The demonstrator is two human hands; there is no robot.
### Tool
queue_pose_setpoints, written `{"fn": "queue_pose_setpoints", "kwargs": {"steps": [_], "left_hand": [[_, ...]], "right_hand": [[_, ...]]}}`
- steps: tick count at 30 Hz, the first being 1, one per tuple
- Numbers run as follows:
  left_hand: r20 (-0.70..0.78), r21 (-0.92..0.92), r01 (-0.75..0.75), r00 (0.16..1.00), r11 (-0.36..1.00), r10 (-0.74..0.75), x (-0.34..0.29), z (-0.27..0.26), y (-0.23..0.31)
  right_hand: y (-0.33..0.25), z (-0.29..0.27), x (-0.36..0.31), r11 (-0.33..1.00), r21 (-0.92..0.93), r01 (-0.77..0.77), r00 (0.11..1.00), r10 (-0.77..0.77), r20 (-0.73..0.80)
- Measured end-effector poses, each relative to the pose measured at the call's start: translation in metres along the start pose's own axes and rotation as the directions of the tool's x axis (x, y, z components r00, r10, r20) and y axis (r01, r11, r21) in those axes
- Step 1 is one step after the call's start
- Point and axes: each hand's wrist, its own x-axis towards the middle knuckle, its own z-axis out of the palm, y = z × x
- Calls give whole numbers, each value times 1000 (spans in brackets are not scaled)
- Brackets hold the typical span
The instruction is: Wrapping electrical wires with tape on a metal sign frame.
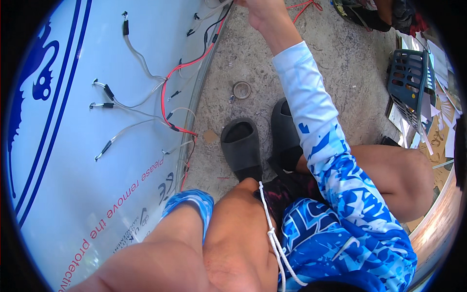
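A large pale blue-white panel (73, 160) with dark blue lines and red print fills the left side. Several thin grey and white wires (141, 104) with black sleeves and bare ends lie over it. They branch from a red cable (164, 92) along the panel's edge. My right hand (265, 13) reaches to the top edge, beside the cable's upper end and some pale wires; its fingers are mostly cut off, so any grip is hidden. My left hand (141, 270) is large and blurred at the lower left, close in front of the panel, with its fingers out of sight.
A roll of tape (242, 90) lies on the concrete floor (340, 78) near my dark slides (242, 146). To the right, a dark plastic basket (411, 80) stands among paper and cardboard scraps (440, 131). Another person's foot (362, 14) shows at the top right.
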Motion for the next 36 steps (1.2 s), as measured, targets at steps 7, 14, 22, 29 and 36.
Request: {"fn": "queue_pose_setpoints", "kwargs": {"steps": [7,14,22,29,36], "left_hand": [[193,19,-49,980,999,45,25,16,36],[361,-44,-51,930,998,64,53,50,36],[514,-176,-61,845,983,145,80,66,39],[638,-352,19,736,936,225,82,75,57],[740,-414,129,624,901,251,70,11,45]], "right_hand": [[13,-36,-2,986,-125,-112,990,121,73],[37,-103,-25,918,-385,-94,963,-13,-268],[118,-47,-175,688,-719,-97,994,32,-104],[141,-47,-221,492,-869,56,997,-77,21],[141,-65,-217,504,-854,128,991,-89,97]]}}
